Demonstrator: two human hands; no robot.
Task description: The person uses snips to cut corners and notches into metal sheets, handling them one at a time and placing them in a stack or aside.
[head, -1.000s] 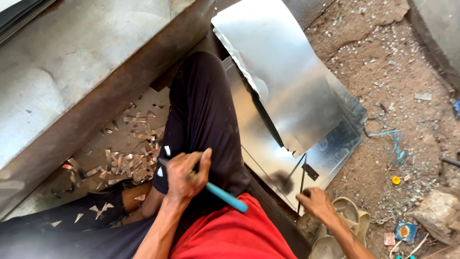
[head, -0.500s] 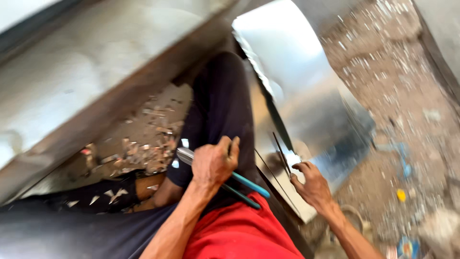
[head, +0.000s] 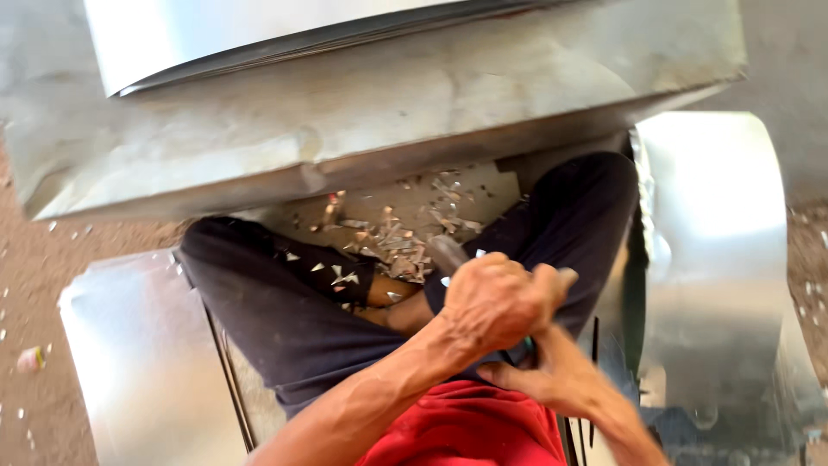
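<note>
Now left hand (head: 498, 304) still gripping snips (head: 448, 252), right hand (head: 552, 380) closer, grip unclear.

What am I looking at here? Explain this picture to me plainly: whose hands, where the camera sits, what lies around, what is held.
There is no machine here. A person sitting on the ground wears a camera on the head, so the one view looks down at their own legs and hands. The left hand is closed around a cutting tool, probably metal snips; only its grey end and a bit of blue handle show. The right hand sits just below it, against the tool's handles, blurred. Shiny sheet metal curves at the person's right side, and another sheet lies at their left. Small metal offcuts litter the ground between the knees. A long metal beam crosses in front.
</note>
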